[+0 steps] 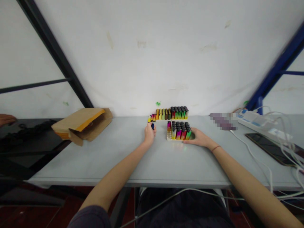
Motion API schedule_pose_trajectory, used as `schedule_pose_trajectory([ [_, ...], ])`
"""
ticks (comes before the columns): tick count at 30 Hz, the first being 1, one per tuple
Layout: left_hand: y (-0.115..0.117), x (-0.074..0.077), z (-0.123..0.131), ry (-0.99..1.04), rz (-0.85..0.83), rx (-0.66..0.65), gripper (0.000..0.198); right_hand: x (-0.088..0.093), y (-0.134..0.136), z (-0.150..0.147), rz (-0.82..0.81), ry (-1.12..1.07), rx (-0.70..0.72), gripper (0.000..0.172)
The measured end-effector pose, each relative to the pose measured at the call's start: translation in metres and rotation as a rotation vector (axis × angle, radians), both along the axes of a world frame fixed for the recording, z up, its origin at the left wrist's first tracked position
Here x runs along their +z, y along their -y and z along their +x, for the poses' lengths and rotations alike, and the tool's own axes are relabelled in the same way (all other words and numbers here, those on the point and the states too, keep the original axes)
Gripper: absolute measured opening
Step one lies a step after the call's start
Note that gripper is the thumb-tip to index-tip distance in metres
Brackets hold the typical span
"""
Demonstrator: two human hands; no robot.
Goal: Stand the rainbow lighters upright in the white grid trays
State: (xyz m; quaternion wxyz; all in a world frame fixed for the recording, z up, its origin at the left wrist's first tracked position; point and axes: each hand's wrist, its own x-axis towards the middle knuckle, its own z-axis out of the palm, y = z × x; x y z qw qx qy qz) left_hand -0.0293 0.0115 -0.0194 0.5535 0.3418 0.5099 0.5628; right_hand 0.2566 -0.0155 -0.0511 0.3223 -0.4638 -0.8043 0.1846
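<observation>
My left hand point(149, 134) is closed around a dark blue lighter point(152, 126), most of which the fingers hide. Just beyond it stand a few yellow and pink lighters point(152, 118). To the right is a tray point(169, 138) of upright, multicoloured lighters point(180, 131) with black tops. Its leftmost column has one purple lighter point(169, 124) at the back and open slots in front. My right hand point(199, 137) grips this tray's right side, thumb near the front corner. Against the wall stand a row of yellow and dark lighters point(163, 114) and another block of multicoloured lighters point(180, 112).
An open cardboard box point(82, 123) lies on the left of the grey table point(114, 164). On the right are a phone point(270, 148), a white power strip point(263, 122) and tangled white cables. A person's hand point(7, 119) shows at the far left edge.
</observation>
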Motion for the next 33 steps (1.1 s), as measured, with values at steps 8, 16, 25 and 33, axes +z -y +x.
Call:
schedule_pose_trajectory([
  [8, 0.002, 0.005, 0.001, 0.037, -0.072, -0.02, 0.048, -0.002, 0.0, 0.0, 0.008, -0.02, 0.003, 0.064],
  [16, 0.0, 0.004, 0.0, 0.061, -0.116, -0.068, 0.045, -0.003, 0.0, 0.001, 0.004, -0.013, -0.004, 0.065],
  [25, -0.003, -0.002, 0.001, 0.031, -0.055, -0.11, 0.043, 0.001, 0.0, -0.001, -0.004, -0.013, 0.012, 0.062],
  [33, -0.002, -0.016, 0.01, -0.317, 0.443, -0.21, 0.02, 0.002, 0.001, -0.001, -0.008, -0.009, 0.005, 0.063],
])
